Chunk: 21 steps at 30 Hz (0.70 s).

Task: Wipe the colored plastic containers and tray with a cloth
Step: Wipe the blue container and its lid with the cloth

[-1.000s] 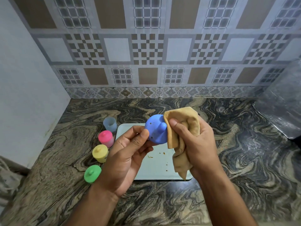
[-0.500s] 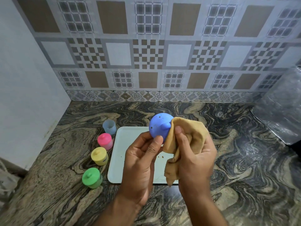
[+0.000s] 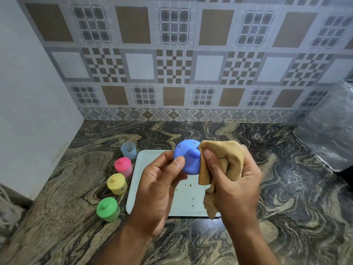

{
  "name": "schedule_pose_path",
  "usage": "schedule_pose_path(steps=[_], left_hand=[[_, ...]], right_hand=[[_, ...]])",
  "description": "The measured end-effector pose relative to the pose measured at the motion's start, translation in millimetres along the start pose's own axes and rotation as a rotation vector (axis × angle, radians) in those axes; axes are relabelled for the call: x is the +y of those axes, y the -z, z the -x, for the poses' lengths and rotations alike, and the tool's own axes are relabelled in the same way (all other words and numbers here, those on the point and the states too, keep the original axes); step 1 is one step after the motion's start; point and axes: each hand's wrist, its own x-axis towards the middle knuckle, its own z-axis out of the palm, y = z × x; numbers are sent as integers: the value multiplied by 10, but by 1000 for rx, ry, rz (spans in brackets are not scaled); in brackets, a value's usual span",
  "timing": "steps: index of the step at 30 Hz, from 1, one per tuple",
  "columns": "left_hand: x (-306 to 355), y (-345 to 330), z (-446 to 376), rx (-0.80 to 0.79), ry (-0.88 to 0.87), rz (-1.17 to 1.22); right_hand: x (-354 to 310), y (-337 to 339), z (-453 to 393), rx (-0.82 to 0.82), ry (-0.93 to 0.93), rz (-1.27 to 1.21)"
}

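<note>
A blue lid [image 3: 188, 157] with a small knob and brown specks is held above the pale tray [image 3: 142, 169]. My left hand [image 3: 159, 185] pinches the lid at its left rim between thumb and fingers. My right hand [image 3: 232, 181] grips a tan cloth [image 3: 222, 161] and presses it against the lid's right side with the thumb. Brown crumbs lie on the tray under the hands. To the tray's left stand a pink-lidded container [image 3: 123, 166], a yellow one [image 3: 116, 184], a green one [image 3: 108, 209], and a pale blue cup without a lid [image 3: 129, 149].
The marbled counter [image 3: 286, 197] meets a patterned tile wall at the back and a white wall on the left. A clear plastic-covered object [image 3: 330, 129] sits at the right edge.
Both hands with the lid and cloth have shifted a little in the view as the head moved. The lid has turned in my left hand, and my right thumb moved on its right side.
</note>
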Motion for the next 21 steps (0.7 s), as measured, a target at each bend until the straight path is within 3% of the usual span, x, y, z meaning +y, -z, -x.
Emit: schedule_pose_path(steps=[4,7,11,16,19,21], left_hand=[[17,-108,45,-65,-13,97],[-15,-93,48,5,-31,91],[12,43,17,3,-46,-16],[91,219,-20,-121,-60,-132],[111,264,-14,-168,-44,-143],[134,256,-20,-167,-26,-135]], right_hand=[[-42,-140,94,122,23,-19],[-22,-155,134,151,74,25],[13,-79,97,65,171,166],[-10,-44,-61,-26,212,235],[52,-35,-154,-5,151,247],[109,2,-202,64,36,119]])
